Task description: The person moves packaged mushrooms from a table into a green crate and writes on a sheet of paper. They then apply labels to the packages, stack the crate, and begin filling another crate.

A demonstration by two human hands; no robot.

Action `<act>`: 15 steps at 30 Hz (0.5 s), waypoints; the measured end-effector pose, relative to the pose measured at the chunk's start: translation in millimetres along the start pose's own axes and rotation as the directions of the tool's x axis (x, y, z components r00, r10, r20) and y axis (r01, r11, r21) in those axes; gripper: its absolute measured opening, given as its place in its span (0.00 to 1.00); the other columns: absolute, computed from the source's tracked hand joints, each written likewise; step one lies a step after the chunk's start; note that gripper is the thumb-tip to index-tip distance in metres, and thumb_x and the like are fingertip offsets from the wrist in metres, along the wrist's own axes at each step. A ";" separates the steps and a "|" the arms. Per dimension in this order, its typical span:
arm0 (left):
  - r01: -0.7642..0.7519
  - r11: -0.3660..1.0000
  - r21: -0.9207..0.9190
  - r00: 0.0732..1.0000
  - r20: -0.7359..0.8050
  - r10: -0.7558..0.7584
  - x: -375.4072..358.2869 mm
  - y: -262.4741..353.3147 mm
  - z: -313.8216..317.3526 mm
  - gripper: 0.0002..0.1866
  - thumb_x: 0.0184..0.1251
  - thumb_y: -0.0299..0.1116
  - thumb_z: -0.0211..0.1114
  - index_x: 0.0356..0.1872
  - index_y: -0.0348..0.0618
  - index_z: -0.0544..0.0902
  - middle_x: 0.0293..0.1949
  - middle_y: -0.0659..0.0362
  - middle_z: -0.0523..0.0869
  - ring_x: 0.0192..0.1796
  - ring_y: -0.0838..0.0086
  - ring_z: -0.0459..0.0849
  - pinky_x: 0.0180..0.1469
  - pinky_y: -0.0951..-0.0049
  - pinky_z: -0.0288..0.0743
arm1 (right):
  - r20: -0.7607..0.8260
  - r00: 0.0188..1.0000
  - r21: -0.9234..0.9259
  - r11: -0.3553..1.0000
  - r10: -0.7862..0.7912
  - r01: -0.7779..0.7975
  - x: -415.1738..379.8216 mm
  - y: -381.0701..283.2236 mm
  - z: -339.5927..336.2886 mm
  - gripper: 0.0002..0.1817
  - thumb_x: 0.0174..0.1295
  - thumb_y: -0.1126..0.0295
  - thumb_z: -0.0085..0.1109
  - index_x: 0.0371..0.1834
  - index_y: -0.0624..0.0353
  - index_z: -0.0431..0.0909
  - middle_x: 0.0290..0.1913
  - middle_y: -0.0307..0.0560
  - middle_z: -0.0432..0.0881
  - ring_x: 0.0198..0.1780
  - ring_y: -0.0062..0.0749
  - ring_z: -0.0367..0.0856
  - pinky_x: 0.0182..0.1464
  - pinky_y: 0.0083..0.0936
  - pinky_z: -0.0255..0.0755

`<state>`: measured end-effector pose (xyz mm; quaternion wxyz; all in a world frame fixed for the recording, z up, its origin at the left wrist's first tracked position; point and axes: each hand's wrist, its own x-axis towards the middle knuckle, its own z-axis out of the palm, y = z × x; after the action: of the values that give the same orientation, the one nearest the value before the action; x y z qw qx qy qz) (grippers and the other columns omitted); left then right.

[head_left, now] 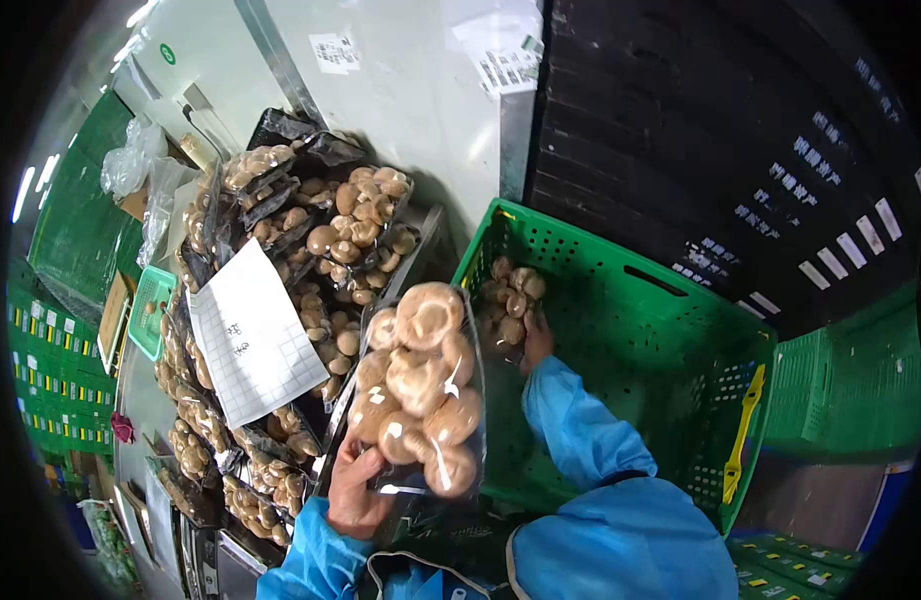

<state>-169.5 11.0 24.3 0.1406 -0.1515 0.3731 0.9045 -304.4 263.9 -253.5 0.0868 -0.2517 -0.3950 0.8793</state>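
My left hand (359, 492) grips the lower left edge of a wrapped tray of mushrooms (421, 385), held up close to the camera. The caps are brown and the clear film over them shines. Inside the green crate (621, 300), my right hand (538, 340) is closed at the right edge of a second pack of mushrooms (511, 300), which sits in the crate's far left corner. Its fingers are partly hidden by the pack. Both sleeves are blue.
Many mushroom packs (366, 215) are piled on the table at left, with a handwritten paper sheet (251, 335) on top. A small green basket (153, 312) stands beyond them. Black stacked crates (681, 130) rise behind the green crate. A white panel (401, 90) closes off the back.
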 end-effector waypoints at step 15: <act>-0.398 0.419 0.816 0.908 0.417 0.050 53.7 -22.5 45.2 0.34 0.57 0.27 0.66 0.66 0.36 0.63 0.64 0.51 0.68 0.66 0.67 0.66 0.68 0.68 0.56 | 0.131 0.972 -0.037 0.980 0.197 -0.193 -24.2 -132.0 -83.6 0.24 0.63 0.53 0.54 0.58 0.54 0.70 0.53 0.43 0.76 0.54 0.34 0.77 0.55 0.37 0.73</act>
<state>-217.9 66.5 20.3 0.1347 0.1496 0.7770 0.5964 -247.0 398.6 -194.0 -0.0297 -0.2304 -0.3836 0.8938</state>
